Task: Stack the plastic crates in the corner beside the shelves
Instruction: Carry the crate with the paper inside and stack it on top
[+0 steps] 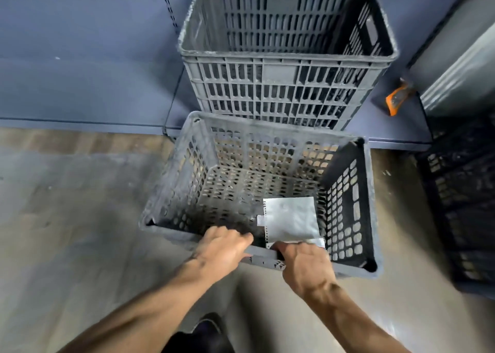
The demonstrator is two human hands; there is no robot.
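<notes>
A grey perforated plastic crate (348,205) is in front of me above the floor, and both hands grip its near rim. My left hand (222,248) curls over the rim left of centre. My right hand (305,264) clasps the rim beside it. A white sheet of paper (292,218) lies on the crate's bottom near my right hand. Behind it, a taller grey slatted crate (284,90) stands on the blue bottom shelf (80,90), its far wall toward the shelf back.
A black crate (460,205) stands on the floor at the right edge. An orange-and-grey object (396,98) lies on the shelf by a grey wall panel (455,58). Bare concrete floor (67,218) spreads to the left. My shoe (209,326) shows below.
</notes>
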